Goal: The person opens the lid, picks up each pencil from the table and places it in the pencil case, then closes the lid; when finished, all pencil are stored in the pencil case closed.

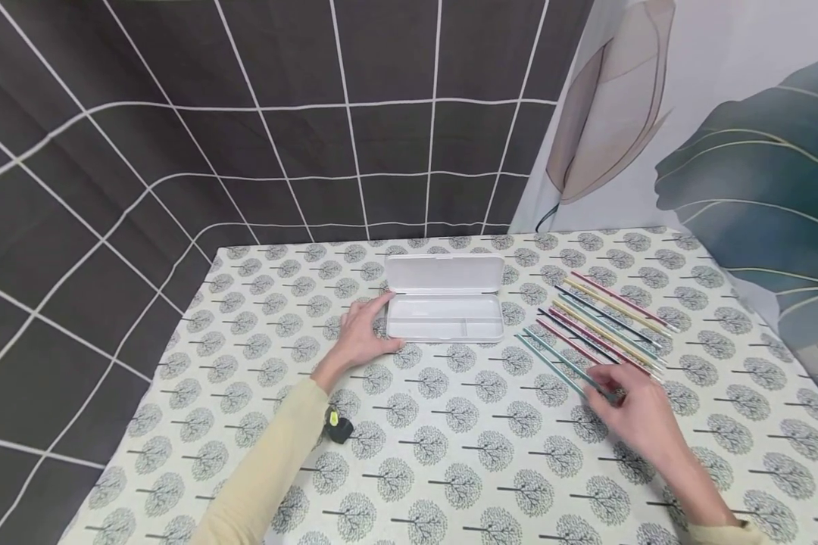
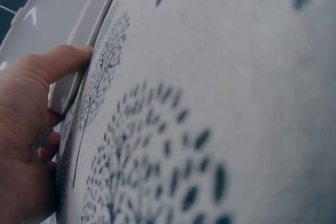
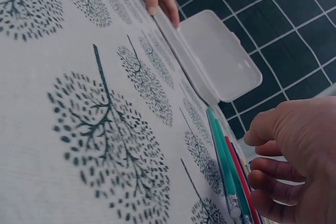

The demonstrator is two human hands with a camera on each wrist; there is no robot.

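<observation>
A white case lies with its lid raised, its tray divided into compartments with nothing in them. My left hand holds its left end, thumb at the front corner and a finger at the back corner; the left wrist view shows the thumb against the edge. Several slim pencils, teal, red, yellow and dark, lie slanted to the right of the case. Over the near ends of the teal ones is my right hand, fingers loosely bent. In the right wrist view, a gap shows between thumb and fingers beside the teal pencils.
A small black object with a yellow-green mark sits beside the left sleeve. The table wears a tree-print cloth. Behind it hang a dark grid-patterned curtain and, at right, a leaf-patterned one.
</observation>
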